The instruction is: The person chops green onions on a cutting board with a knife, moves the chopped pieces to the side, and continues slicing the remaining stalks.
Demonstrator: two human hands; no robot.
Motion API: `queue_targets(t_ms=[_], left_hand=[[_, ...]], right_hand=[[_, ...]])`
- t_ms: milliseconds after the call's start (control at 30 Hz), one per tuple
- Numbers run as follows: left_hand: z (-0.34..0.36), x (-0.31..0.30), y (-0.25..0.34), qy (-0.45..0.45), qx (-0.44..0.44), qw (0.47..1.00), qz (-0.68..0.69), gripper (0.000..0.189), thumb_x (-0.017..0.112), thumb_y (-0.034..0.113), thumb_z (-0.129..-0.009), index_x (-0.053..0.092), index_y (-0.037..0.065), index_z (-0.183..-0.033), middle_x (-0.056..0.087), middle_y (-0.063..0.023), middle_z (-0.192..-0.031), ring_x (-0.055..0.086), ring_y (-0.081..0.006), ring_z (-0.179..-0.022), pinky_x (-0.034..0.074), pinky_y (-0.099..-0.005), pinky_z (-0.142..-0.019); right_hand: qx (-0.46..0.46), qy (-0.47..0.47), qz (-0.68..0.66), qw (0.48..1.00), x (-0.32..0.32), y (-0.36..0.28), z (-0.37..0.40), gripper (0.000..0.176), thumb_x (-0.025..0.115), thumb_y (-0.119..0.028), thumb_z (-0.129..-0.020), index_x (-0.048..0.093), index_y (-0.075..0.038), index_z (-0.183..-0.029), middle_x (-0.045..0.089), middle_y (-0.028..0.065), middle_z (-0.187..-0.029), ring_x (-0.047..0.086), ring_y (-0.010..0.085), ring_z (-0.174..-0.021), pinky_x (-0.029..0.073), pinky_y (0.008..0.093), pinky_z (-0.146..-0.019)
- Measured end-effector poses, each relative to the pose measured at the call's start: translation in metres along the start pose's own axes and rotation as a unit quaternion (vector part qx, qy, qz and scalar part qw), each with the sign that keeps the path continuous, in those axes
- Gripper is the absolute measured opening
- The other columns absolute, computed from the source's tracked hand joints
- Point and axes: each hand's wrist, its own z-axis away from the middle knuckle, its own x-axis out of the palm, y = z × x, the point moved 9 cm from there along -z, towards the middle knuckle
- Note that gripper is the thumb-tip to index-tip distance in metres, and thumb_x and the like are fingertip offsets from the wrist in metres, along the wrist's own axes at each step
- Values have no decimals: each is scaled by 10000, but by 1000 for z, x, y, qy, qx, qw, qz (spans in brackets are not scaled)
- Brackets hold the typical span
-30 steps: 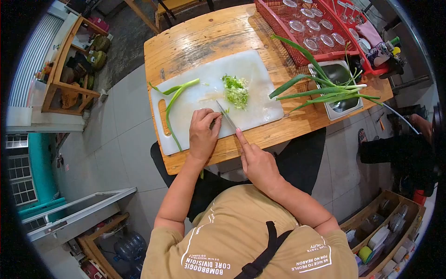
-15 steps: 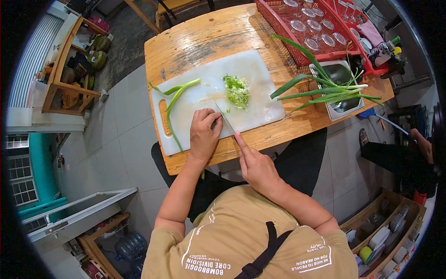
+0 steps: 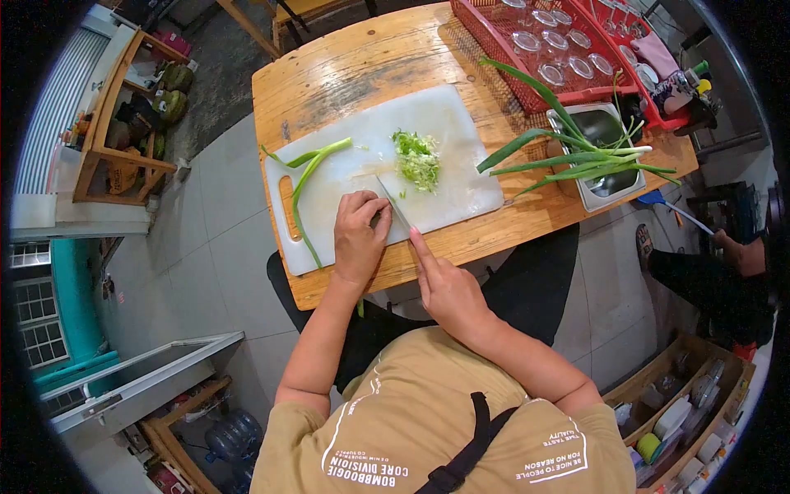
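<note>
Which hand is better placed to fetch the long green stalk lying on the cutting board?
Left. The left hand rests on the cutting board beside the stalk; the right hand grips the knife.

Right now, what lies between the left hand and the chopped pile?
The knife blade, held by the right hand, crosses the board between the left hand and the chopped pile. The head view shows it.

I counted one white cutting board (image 3: pixel 448 123) at centre; one knife (image 3: pixel 395 210) on it; one heap of chopped scallion (image 3: pixel 418 160); one steel tray (image 3: pixel 607 191) at right; two red racks (image 3: pixel 494 58) at upper right.
</note>
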Motion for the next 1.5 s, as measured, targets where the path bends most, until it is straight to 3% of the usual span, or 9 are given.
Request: queue_targets(t_ms=[100, 267, 567, 1000, 1200, 1267, 1400, 1500], left_hand=[[0, -1, -1, 2, -7, 1000, -3, 117, 808, 11, -892, 792, -18, -1004, 731, -135, -1042, 664, -340, -1013, 557, -431, -914], [0, -4, 2, 7, -3, 1000, -1, 111, 817, 26, -905, 791, -13, -1005, 727, -131, -1038, 665, -338, -1016, 556, -428, -910], [0, -3, 0, 2, 0, 1000, 4, 109, 816, 17, -900, 783, -12, -1000, 727, -132, -1030, 665, -342, -1012, 556, -427, -912], [0, -1, -2, -1, -11, 1000, 3, 115, 812, 8, -882, 792, -14, -993, 729, -136, -1034, 663, -344, -1019, 553, -430, -924], [1, -4, -3, 4, -19, 999, -27, 112, 818, 48, -893, 804, 5, -996, 732, -118, -1030, 660, -334, -1039, 535, -442, -938], [1, -4, -1, 0, -22, 999, -25, 106, 823, 60, -895, 805, 10, -986, 736, -110, -1036, 659, -331, -1052, 529, -448, -946], [4, -2, -3, 3, -18, 1000, -24, 105, 827, 69, -900, 808, 12, -986, 742, -111, -1042, 665, -330, -1056, 531, -451, -953], [4, -7, -3, 8, -10, 999, -29, 105, 825, 71, -903, 812, 11, -988, 746, -114, -1044, 670, -329, -1056, 535, -445, -957]], right_hand=[[-28, 37, 20, 999, 0, -1, -8, 824, 636, -146, -1044, 258, -155, -1776, 669, 193, -833, 709, 398, -696, 615, 511, -654], [-10, -13, 63, 998, -11, 0, 9, 835, 651, -138, -1037, 263, -158, -1776, 654, 180, -861, 708, 377, -697, 620, 483, -656], [-42, 40, -40, 997, -17, -2, 11, 803, 626, -135, -1053, 266, -140, -1771, 659, 210, -890, 697, 426, -736, 606, 533, -712], [-26, 24, -51, 998, -7, -2, 3, 771, 602, -148, -1075, 263, -121, -1767, 681, 214, -861, 705, 435, -759, 603, 531, -724], [-16, 14, -20, 1000, -7, -5, 5, 793, 614, -145, -1062, 257, -118, -1769, 694, 214, -869, 710, 429, -732, 606, 535, -687], [8, -24, 11, 1000, -4, -2, 12, 813, 626, -141, -1048, 256, -124, -1771, 691, 206, -865, 710, 413, -704, 613, 521, -660], [-17, 15, 55, 998, -4, -4, -1, 827, 633, -139, -1042, 253, -143, -1776, 673, 191, -852, 715, 388, -694, 622, 491, -650], [-13, -10, 104, 994, -2, -6, -6, 826, 639, -141, -1040, 264, -157, -1776, 650, 176, -834, 717, 371, -690, 625, 470, -642]])
